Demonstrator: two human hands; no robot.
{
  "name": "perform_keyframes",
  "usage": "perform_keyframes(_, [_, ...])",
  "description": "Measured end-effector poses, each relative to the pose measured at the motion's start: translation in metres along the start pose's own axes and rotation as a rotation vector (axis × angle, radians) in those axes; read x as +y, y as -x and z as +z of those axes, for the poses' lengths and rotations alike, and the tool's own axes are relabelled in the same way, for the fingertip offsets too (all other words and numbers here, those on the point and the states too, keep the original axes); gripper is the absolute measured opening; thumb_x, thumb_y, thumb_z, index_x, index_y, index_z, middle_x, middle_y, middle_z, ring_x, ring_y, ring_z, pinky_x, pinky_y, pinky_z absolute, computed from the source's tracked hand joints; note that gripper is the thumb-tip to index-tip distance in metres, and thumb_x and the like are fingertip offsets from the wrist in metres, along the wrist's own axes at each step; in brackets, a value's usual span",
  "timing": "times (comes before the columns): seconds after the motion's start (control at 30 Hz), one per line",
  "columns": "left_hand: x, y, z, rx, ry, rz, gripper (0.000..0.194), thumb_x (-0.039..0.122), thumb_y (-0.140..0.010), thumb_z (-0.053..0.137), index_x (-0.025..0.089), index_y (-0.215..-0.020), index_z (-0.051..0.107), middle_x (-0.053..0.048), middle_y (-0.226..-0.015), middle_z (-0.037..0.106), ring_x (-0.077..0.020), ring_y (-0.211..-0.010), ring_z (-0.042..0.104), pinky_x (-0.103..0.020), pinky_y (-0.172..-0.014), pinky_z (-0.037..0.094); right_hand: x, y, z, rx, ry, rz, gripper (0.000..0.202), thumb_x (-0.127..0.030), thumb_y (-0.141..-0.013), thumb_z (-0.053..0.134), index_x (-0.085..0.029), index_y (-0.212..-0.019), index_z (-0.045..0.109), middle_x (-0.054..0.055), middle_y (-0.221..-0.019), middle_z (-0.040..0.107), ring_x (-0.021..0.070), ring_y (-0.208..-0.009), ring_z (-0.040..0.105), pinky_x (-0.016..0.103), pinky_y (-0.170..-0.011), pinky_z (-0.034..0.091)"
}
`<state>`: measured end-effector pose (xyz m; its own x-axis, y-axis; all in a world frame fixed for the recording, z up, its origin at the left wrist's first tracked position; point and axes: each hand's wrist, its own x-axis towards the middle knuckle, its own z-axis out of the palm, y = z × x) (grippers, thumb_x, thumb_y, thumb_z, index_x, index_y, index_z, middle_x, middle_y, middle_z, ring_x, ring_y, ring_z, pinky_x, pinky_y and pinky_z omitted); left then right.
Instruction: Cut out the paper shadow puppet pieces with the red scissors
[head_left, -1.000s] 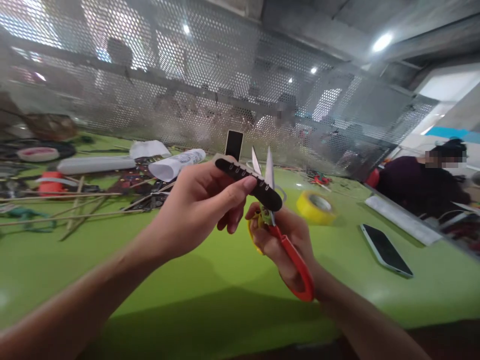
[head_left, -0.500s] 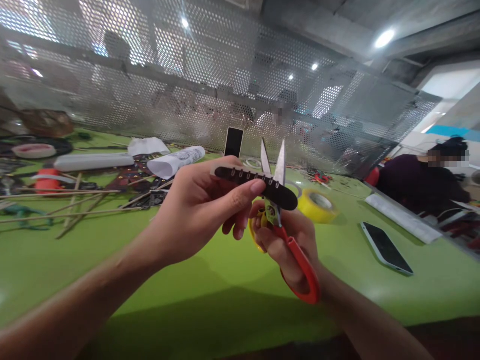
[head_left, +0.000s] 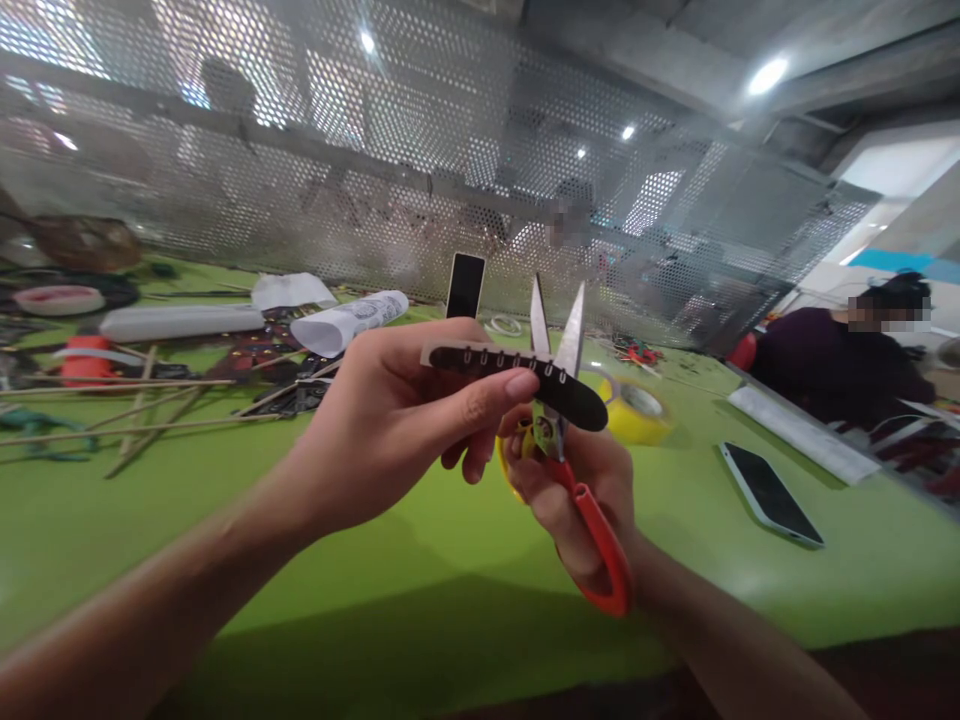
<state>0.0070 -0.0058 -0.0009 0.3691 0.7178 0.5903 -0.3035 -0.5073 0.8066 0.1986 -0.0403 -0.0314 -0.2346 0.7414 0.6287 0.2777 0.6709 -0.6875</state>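
Between thumb and fingers, my left hand (head_left: 420,410) pinches a black strip (head_left: 577,402) with rounded ends and several small pale loops along its upper edge. My right hand (head_left: 577,490) is wrapped round scissors (head_left: 604,545) with red and yellow handles. Their blades point up and stand apart, behind the strip as seen from here. The strip crosses in front of the lower blades; whether they touch is hard to tell.
Yellow tape rolls (head_left: 637,412) and a phone (head_left: 772,495) lie on the green table (head_left: 420,600) to the right. Thin sticks (head_left: 150,432), rolled paper (head_left: 349,322) and a red object (head_left: 88,362) are at left. A person (head_left: 817,350) sits at far right.
The black strip has shifted slightly right and down in my left hand. The scissor blades have moved a little right, and their red handle slightly left.
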Motion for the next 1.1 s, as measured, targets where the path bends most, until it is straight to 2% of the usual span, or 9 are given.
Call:
perform_keyframes(0.13, [0.0,0.001,0.0,-0.005,0.015,0.01,0.038,0.036,-0.102,0.084,0.02,-0.072,0.069,0.003,-0.056,0.066,-0.0087,-0.046,0.061,-0.022,-0.042,0.043,-0.003,-0.001,0.001,0.02,0.009,-0.001,0.006,-0.02,-0.082,0.064,-0.025,-0.086,0.063,0.002,-0.075,0.058,0.0232,-0.079,0.055,0.036,-0.064,0.045])
perform_keyframes(0.4, [0.002,-0.002,0.004,-0.006,0.029,-0.025,0.043,0.044,-0.099,0.087,0.021,-0.068,0.068,0.002,-0.053,0.065,-0.0093,-0.043,0.058,-0.023,-0.041,0.04,-0.003,0.0,-0.002,0.032,0.011,0.036,0.007,-0.02,-0.084,0.065,-0.026,-0.08,0.061,0.004,-0.08,0.057,0.0236,-0.082,0.055,0.034,-0.06,0.043])
perform_keyframes(0.63, [0.004,-0.003,0.002,0.01,0.122,-0.046,0.029,0.029,-0.091,0.094,0.021,-0.072,0.075,0.002,-0.06,0.067,-0.0098,-0.049,0.061,-0.021,-0.046,0.049,0.003,-0.004,-0.003,-0.049,-0.018,0.06,0.005,-0.02,-0.087,0.067,-0.023,-0.091,0.067,0.005,-0.087,0.058,0.0209,-0.08,0.056,0.03,-0.056,0.043])
perform_keyframes(0.77, [-0.001,-0.005,-0.002,-0.005,0.208,-0.033,0.019,0.023,-0.094,0.091,0.02,-0.079,0.08,0.002,-0.065,0.069,-0.0098,-0.053,0.061,-0.021,-0.049,0.054,0.008,-0.008,-0.005,-0.064,-0.074,0.032,0.005,-0.019,-0.092,0.068,-0.023,-0.095,0.067,0.002,-0.085,0.057,0.0178,-0.076,0.056,0.027,-0.057,0.046])
perform_keyframes(0.93, [-0.013,-0.01,-0.011,-0.022,0.276,-0.115,0.015,0.018,-0.091,0.092,0.017,-0.081,0.08,-0.001,-0.069,0.073,-0.0092,-0.058,0.062,-0.018,-0.054,0.052,0.02,-0.008,-0.006,-0.19,-0.235,0.119,0.008,-0.023,-0.097,0.07,-0.023,-0.105,0.07,-0.003,-0.076,0.058,0.0118,-0.058,0.05,0.026,-0.053,0.044])
perform_keyframes(1.1, [-0.022,-0.015,-0.016,0.027,0.394,-0.255,0.016,0.012,-0.085,0.086,0.014,-0.076,0.073,-0.001,-0.07,0.071,-0.0098,-0.059,0.062,-0.019,-0.055,0.053,0.033,-0.01,-0.008,-0.318,-0.435,0.264,0.016,-0.025,-0.097,0.068,-0.019,-0.111,0.069,-0.004,-0.077,0.056,0.0097,-0.055,0.049,0.026,-0.053,0.044])
